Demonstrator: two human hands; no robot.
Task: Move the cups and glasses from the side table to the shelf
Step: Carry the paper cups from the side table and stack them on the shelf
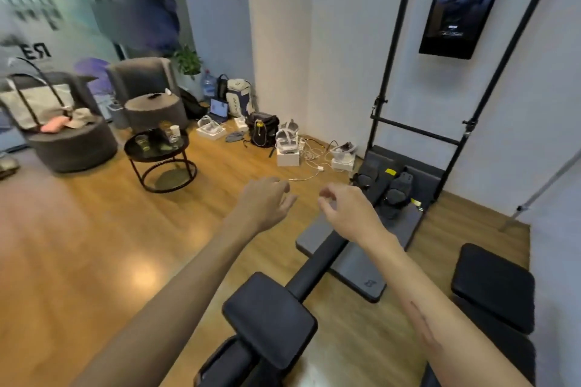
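A round black side table stands at the left on the wooden floor, between two grey armchairs. On it are a white paper cup, a clear glass and a taller glass; the view is blurred there. My left hand and my right hand are held out in front of me over the floor, well short of the table. Both hold nothing, fingers loosely curled and apart. No shelf is in view.
A black rowing machine runs from the bottom centre to the right wall under a wall screen. Headsets, white boxes, bags and cables lie along the far wall. Grey armchairs sit at the left.
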